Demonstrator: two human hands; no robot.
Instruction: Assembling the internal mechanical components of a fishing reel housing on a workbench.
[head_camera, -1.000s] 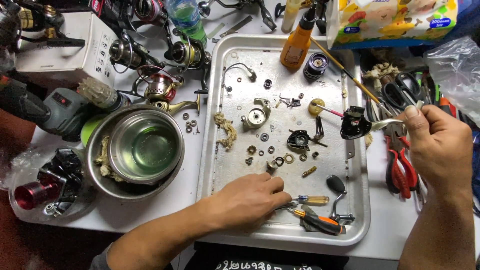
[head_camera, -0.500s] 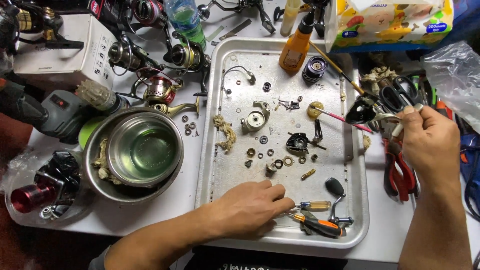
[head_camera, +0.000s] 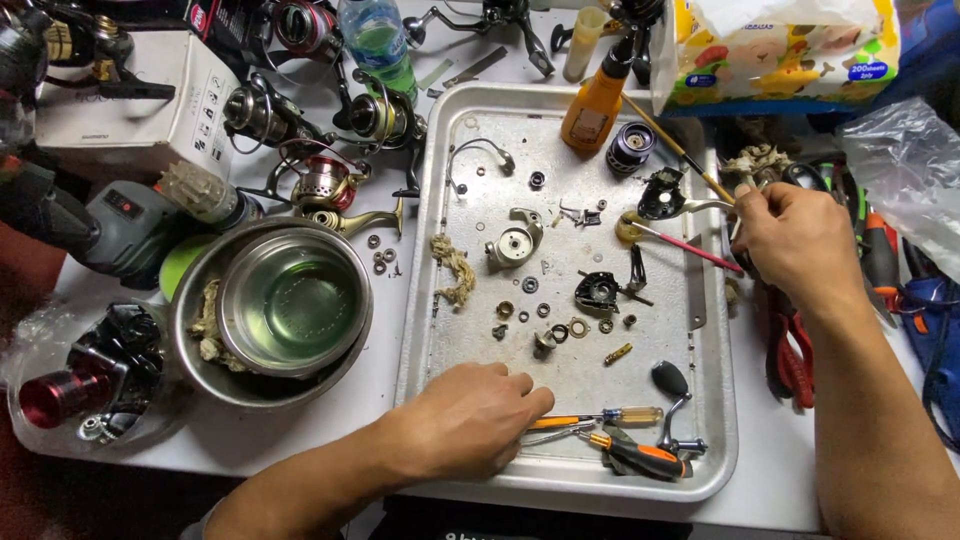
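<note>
Far left, on the white tabletop (head_camera: 300, 450): clear plastic tub (head_camera: 60, 400) of dark reel pieces, one glossy red. Beside it, dull steel bowl (head_camera: 295, 300), round and smooth, holding pale green liquid and nested in a wider bowl with frayed wadding at the rim. Then the scuffed rectangular aluminium tray (head_camera: 425, 300), strewn with small washers, rings and screws. Left hand (head_camera: 470, 420) lying palm down on the near tray edge, fingers loosely curled, tips just beside the yellow-handled screwdriver (head_camera: 600, 418); cannot tell whether anything sits under that grip. Mid-tray, a black matte reel housing (head_camera: 597, 292), lying apart from both hands. At the back, an orange plastic squeeze bottle (head_camera: 597, 100), upright. Over at the right tray edge, right hand (head_camera: 795, 240) raised, grip pinched on the silvery stem of a black reel part (head_camera: 662, 195), held just above the tray near a pink-stemmed brush (head_camera: 680, 245). Looks like the handling of one small part, lifted clear of the rest. Calls for a firm, steady pinch: slick metal, thin stem, loose bits close below. Red-handled pliers (head_camera: 790, 340) lying just right of the tray.
</note>
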